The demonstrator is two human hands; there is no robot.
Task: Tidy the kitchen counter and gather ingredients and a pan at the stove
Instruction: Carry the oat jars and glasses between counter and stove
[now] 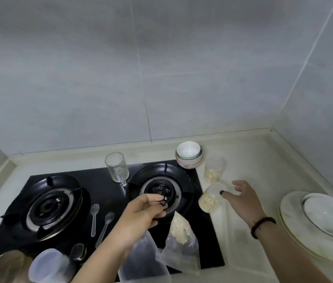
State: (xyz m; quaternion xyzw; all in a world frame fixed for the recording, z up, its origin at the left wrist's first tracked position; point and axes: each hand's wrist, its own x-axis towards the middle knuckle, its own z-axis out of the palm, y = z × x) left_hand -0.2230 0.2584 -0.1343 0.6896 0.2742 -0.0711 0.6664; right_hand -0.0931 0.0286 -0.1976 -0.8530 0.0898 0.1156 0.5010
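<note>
Oat-like flakes fill the lower part of a clear bag (209,198) lying on the pale counter (253,160), right at the right-hand edge of the black gas hob (104,186). Its long axis tips up and away to the right, with the filled end near the hob and the empty neck toward the right hand (243,198). That hand is the nearer one: its fingers are spread and loose, and the thumb tip looks to be just on the bag's upper part, though whether it actually touches I cannot tell. A short reach leftward would probably bring the fingers around the neck.

The left hand (141,213) hangs over the front of the right burner (161,190) with its fingers curled; it seems to pinch something small and dark, too small to name. Below it two more clear bags rest on the hob's front edge, one with a clump of flakes (180,240), one looking empty (141,260).

A second flake-filled bag or jar (213,169) stands just behind the first, and stacked bowls (189,154) sit at the hob's back corner. A glass mug (117,167) stands between the burners, with two plastic sporks (100,219) in front of it. Stacked plates (315,221) lie on the counter at far right. Grey tiled walls meet in a corner behind. No pan is in view.
</note>
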